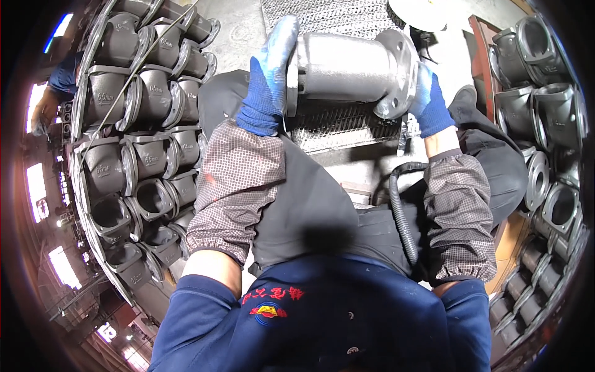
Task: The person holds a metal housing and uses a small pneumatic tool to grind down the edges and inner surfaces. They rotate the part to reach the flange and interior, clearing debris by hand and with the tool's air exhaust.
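A grey metal flanged pipe fitting lies crosswise between my hands, above a metal grating. My left hand, in a blue and white work glove, presses against the flange at its left end. At the other end, the wide flange with bolt holes rests against my right hand, gloved the same way. Some of the right fingers are hidden behind that flange. The fitting is held from both ends, its body level.
Stacked grey flanged fittings fill the left side, and more fittings stand at right near a red frame. A corrugated hose runs by my right leg. At far left another person's hand shows. A white round object sits at the top.
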`<state>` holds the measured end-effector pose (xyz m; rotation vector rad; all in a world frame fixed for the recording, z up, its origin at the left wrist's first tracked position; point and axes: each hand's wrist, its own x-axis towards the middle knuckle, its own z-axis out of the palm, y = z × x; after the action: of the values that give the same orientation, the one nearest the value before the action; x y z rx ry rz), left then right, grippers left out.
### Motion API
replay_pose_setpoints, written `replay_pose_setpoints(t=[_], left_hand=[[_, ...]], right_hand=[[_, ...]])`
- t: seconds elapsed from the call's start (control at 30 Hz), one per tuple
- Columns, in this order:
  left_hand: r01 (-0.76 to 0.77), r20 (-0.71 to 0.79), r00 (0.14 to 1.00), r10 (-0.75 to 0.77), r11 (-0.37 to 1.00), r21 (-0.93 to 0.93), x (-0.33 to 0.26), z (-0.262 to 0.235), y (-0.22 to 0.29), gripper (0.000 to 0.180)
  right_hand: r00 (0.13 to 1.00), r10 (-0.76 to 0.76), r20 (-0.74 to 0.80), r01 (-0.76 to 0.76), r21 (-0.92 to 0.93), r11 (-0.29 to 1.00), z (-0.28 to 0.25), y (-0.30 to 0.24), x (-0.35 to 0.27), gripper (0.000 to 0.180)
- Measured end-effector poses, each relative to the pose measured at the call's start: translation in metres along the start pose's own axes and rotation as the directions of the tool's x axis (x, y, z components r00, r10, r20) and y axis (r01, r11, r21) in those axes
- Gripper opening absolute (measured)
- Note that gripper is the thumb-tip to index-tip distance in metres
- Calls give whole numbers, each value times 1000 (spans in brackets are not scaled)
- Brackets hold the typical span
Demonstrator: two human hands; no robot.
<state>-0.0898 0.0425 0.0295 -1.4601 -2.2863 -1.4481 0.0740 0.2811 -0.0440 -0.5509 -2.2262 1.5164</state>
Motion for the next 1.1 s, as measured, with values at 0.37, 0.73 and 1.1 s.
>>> replay_pose_setpoints(t=[0.37,0.73,1.1], left_hand=[[634,215,597,-773,290,-716,0,1,-6,40],[567,206,687,-697,336,-752,-39,-11,11,49],[594,201,592,-780,254,-763,-50,5,9,64]], right_hand=[[904,415,-97,-275,612,742,33,-46,6,35],[965,193,-179,-103,420,902,45,-30,-13,30],[940,-45,-338,103,156,982,54,-21,-16,29]])
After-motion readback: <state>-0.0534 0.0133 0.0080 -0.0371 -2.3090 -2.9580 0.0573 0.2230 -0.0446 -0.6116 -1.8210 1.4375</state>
